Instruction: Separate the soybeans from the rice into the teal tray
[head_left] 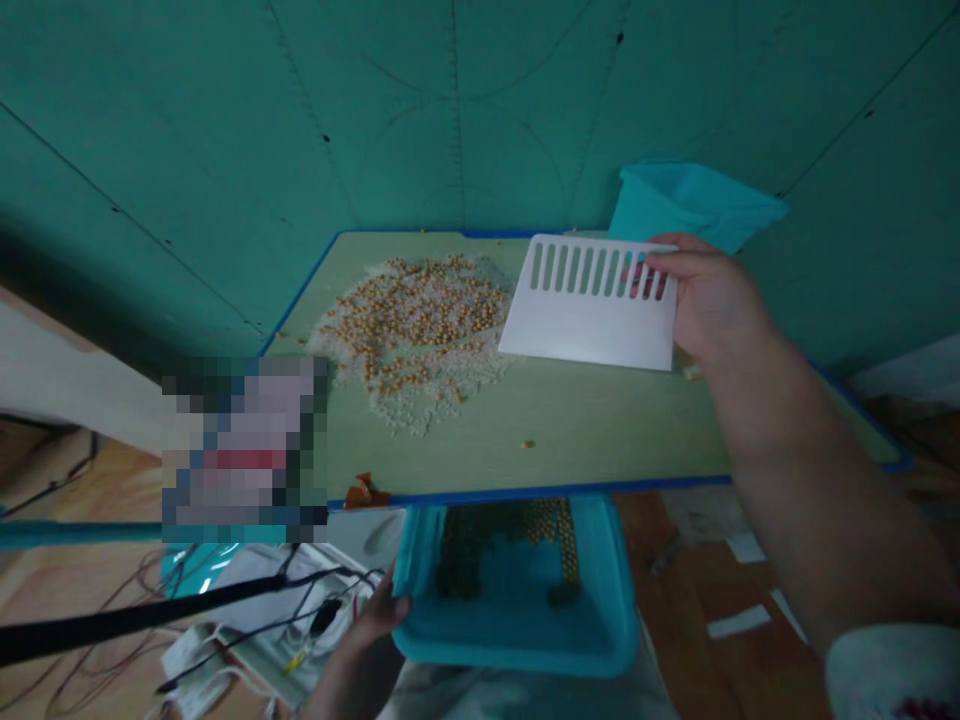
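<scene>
My right hand [709, 300] grips the right end of a white plastic scraper [589, 315] with a row of slots along its top. The scraper stands on the pale green table top [525, 420], its left edge close to a heap of yellow beans mixed with white rice [416, 330]. My left hand [367, 640] holds the left rim of a turquoise tub [517, 640] just below the table's front edge. Inside the tub lie dark green and yellow beans. A single loose bean [528, 443] rests on the table in front of the heap.
A turquoise container [694, 205] stands behind the table at the right, against a teal wall. Orange scraps [362, 492] lie at the table's front edge. A black rod [135, 620], cables and a white box lie on the wooden floor at lower left.
</scene>
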